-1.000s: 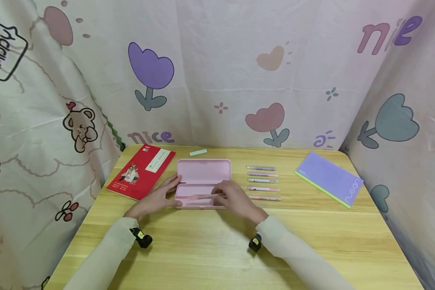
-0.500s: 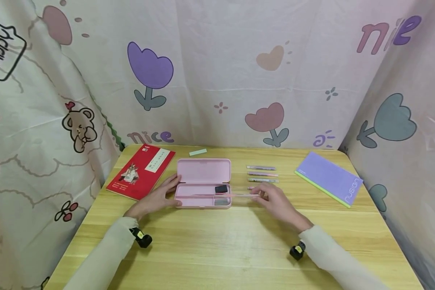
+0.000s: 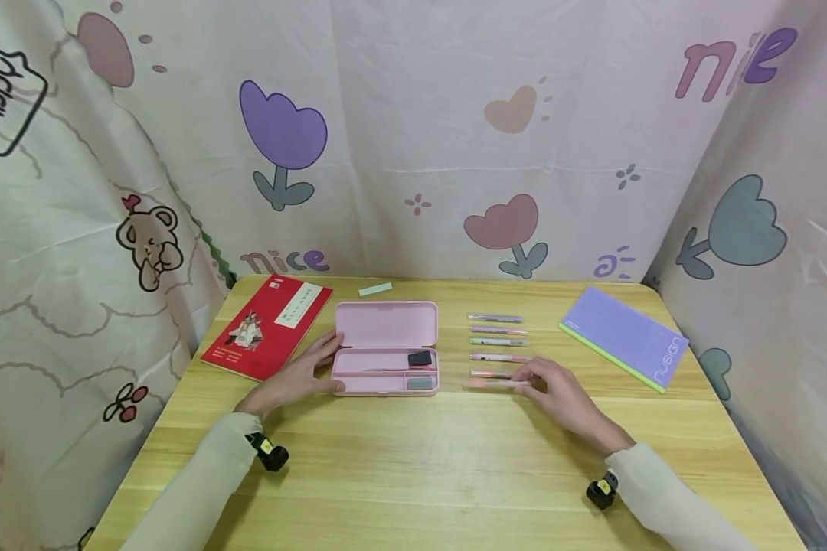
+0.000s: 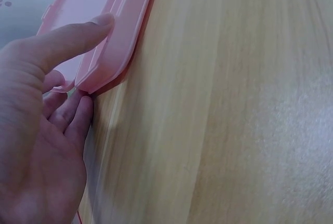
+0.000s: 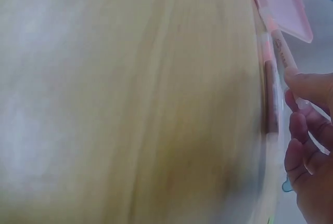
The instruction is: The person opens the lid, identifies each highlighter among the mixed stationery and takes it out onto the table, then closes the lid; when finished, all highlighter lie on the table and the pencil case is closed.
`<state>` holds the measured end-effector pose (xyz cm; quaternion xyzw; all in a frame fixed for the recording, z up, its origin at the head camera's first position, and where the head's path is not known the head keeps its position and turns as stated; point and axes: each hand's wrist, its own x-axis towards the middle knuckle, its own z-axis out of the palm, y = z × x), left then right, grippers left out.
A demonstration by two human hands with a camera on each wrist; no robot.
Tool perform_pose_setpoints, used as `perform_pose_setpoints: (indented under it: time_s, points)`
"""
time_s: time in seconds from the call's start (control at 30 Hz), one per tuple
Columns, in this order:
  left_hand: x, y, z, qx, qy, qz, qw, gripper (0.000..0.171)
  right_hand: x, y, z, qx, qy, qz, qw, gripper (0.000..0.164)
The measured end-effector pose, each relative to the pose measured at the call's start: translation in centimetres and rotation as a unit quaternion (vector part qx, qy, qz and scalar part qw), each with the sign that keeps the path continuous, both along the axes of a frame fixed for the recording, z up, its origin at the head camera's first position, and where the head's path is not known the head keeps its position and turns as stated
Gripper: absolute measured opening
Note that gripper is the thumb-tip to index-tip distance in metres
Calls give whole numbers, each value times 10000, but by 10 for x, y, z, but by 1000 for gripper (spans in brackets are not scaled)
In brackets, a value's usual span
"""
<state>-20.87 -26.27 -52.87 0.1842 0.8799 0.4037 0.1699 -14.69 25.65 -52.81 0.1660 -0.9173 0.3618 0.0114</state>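
A pink pencil case (image 3: 387, 325) lies with its lid raised on the table. Inside are a black eraser-like block (image 3: 420, 358), a grey block (image 3: 420, 383) in the small front compartment and a thin stick-like item. My left hand (image 3: 295, 383) grips the case's left end, its thumb (image 4: 78, 37) along the front rim and its fingers at the corner. To the right of the case, my right hand (image 3: 561, 392) pinches a pale pink pen (image 5: 283, 50) by one end, between thumb and fingers. This pen lies close in front of another pinkish pen (image 3: 491, 374), whose right end the hand hides.
Behind these, several pens, such as a purple one (image 3: 495, 318), lie in a column. A purple notebook (image 3: 623, 337) is at the right, a red booklet (image 3: 265, 329) at the left. A pale green strip (image 3: 375, 290) lies behind the case.
My right hand has drawn the pen out from over the case and carried it right to the front of the pen column. The left hand has stayed on the case.
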Motion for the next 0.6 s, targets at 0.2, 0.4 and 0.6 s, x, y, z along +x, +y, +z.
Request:
perform_pose_setpoints:
  time_s: [0.2, 0.4, 0.6]
  points:
    - [-1, 0, -1, 145, 51, -77, 9999, 105, 3, 7, -5, 67, -47, 2, 10000, 13]
    - [0, 0, 1, 112, 49, -68, 9999, 105, 5, 12, -9, 96, -161, 107, 9998, 12]
    - [-1, 0, 0, 65, 83, -75, 9999, 105, 5, 13, -12, 91, -221, 125, 9996, 13]
